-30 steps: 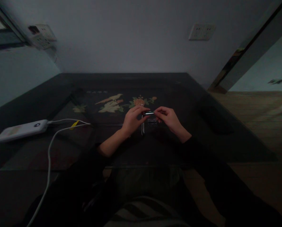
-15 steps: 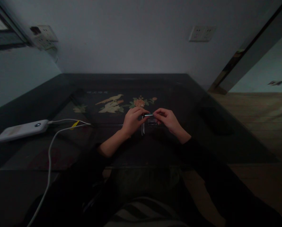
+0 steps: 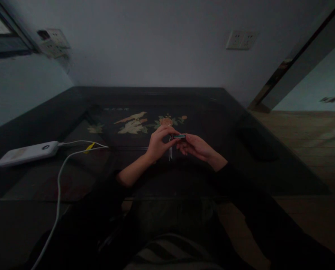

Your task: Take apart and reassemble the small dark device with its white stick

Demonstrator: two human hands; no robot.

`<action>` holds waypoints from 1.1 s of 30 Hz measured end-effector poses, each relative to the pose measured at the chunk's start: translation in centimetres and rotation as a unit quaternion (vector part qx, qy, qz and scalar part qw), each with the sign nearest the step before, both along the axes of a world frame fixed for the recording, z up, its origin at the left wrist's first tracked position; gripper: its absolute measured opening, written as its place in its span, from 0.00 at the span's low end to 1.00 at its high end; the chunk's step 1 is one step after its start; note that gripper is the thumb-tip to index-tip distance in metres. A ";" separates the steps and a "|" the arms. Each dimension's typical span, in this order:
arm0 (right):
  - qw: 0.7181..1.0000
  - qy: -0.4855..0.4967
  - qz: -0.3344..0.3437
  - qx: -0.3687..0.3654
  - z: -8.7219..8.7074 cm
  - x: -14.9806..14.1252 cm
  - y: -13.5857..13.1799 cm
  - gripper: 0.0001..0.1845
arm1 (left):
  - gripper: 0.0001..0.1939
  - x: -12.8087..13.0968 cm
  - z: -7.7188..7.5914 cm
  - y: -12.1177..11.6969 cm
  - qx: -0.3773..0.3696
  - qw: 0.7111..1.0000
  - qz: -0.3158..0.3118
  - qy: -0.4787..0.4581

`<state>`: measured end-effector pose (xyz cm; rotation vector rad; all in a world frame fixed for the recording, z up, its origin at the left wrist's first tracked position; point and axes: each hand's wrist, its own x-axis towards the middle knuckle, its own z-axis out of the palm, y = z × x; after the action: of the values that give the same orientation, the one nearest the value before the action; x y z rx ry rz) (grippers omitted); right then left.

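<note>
My left hand pinches one end of a small flat bar with a dark body and a bright teal edge. Thumb and fingertips of my right hand meet its other end, with the remaining fingers curled below. The bar is held level just above the dark table. It is too small and dim for me to tell its kind. A thin white strap hangs beside the left fingertips; I cannot tell whether it is attached to the bar.
A white power bank lies at the left, its white cable with a yellow tag running toward my body. At the right rests a dark flat object. Wall sockets sit beyond the table.
My right hand has shifted its grip, its fingers now lower and under the bar. More of the bar shows between the hands. The clear small object below it is now covered from view.
</note>
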<state>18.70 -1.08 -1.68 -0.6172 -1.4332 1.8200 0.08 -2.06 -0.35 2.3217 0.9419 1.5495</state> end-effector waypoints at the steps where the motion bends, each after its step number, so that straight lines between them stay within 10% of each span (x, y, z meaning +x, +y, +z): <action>1: 1.000 0.006 0.005 -0.001 -0.1 0.0 0.0 0.21 | 0.07 0.0 0.0 0.0 0.005 1.000 -0.003 0.000; 33: 0.999 0.032 -0.020 0.014 1.1 -0.5 -0.7 0.24 | 0.14 -1.0 1.4 0.9 -0.057 0.998 -0.021 0.007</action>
<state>18.19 -1.77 -0.63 -0.5647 -1.3912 1.7693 -0.96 -1.15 1.03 2.2626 0.9523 1.4260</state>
